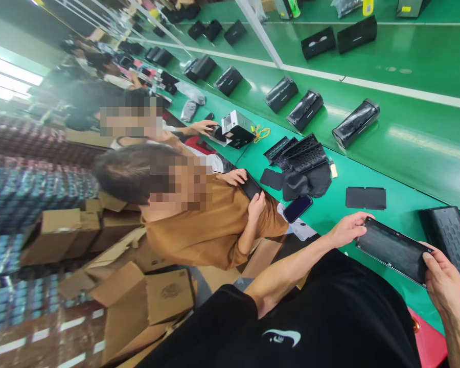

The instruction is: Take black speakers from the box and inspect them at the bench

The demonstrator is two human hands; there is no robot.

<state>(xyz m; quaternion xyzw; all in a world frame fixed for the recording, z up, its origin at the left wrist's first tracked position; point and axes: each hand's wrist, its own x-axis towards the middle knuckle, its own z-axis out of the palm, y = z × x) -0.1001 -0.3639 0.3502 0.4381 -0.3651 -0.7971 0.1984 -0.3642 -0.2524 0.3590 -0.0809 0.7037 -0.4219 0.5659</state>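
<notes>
Between my two hands a flat black rectangular panel with small tabs along its edges is held tilted above the green bench. My left hand pinches its left end, thumb against fingers. At the opposite end, my right hand grips it with the thumb on top and the fingers behind. Just beyond the panel lies a thin black rectangular sheet on the bench. A black honeycomb-patterned cover sits beside my right hand, partly cut off by the frame edge.
Left of my hands are a dark phone, black cloth pieces and stacked perforated black grilles. A green conveyor carries several black speaker-like housings. A co-worker in a brown shirt sits close on my left. Open cardboard boxes stand behind.
</notes>
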